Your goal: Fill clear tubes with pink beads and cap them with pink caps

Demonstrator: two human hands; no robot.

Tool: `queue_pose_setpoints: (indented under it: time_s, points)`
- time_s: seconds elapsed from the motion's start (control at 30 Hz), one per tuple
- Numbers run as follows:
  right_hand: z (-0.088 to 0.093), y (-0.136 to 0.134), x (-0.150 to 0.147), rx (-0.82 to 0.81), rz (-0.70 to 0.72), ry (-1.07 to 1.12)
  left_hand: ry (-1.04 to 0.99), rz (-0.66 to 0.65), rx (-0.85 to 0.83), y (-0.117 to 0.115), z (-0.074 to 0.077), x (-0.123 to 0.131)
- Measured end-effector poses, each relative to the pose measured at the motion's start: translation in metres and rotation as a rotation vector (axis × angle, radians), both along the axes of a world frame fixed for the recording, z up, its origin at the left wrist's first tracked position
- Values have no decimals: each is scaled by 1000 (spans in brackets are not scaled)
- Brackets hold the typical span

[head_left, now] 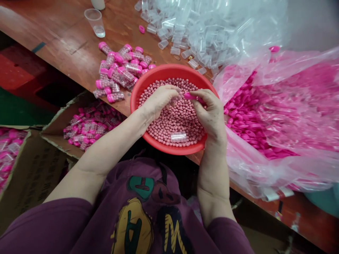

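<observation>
A red basin [134, 88] full of pink beads [169, 123] sits at the table's edge, below both my hands. My left hand [161, 100] is closed over the beads around a small clear tube [177, 99], mostly hidden by the fingers. Close on its right, my right hand [210, 107] pinches a bright pink cap [189, 96] between thumb and fingers. Whether cap and tube touch is too small to tell. Another clear tube [178, 137] lies on the beads near the basin's front rim.
Capped bead-filled tubes [122, 70] lie heaped left of the basin. A cardboard box [59, 109] below holds more. Clear tubes [185, 31] spread at the back, near a plastic cup [96, 24]. On the right, a pink plastic bag [265, 173] lies open with many pink caps [246, 120].
</observation>
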State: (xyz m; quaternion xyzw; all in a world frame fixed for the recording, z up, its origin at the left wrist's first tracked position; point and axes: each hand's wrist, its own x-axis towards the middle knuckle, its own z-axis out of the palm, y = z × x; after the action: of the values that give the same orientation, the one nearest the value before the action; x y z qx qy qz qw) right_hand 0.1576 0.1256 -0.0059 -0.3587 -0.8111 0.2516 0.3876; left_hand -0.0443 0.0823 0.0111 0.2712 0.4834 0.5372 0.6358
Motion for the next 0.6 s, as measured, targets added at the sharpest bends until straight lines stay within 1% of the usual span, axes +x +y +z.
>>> queue_pose_setpoints:
  time_s: [0.1, 0.23, 0.3, 0.4, 0.47, 0.6]
  points:
    - [2, -1, 1, 2, -52, -2, -112, 3, -41, 5, -2, -3]
    - [9, -1, -4, -64, -152, 16, -272, -41, -109, 7, -1, -4]
    - [13, 1, -10, -51, -142, 37, -323, -85, -110, 5, 1, -3]
    - [16, 4, -20, 31, -86, 68, -374, -133, -75, 1, 4, -2]
    - [16, 5, -25, 61, -65, 69, -395, -138, -41, -2, 7, -1]
    - [12, 6, -28, 76, -99, 87, -420, -109, -28, -4, 10, 1]
